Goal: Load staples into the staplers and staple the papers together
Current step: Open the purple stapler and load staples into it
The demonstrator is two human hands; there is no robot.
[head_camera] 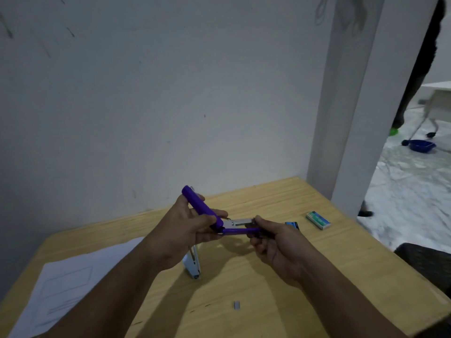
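Note:
Above the wooden table point(268, 276) I hold a purple stapler point(202, 208) swung wide open. My left hand point(185, 228) grips its raised top cover near the hinge. My right hand point(271, 237) pinches the front end of the purple base, under the bare metal staple channel point(238, 223). A light-blue stapler point(192, 264) lies on the table under my left hand. White papers point(73, 281) lie at the left. A small strip of staples point(237, 304) lies near the front.
A green staple box point(318, 220) and a blue box point(292, 225), partly hidden by my right hand, lie at the right. A white wall and pillar stand behind the table. A dark chair point(429, 262) sits at the right edge.

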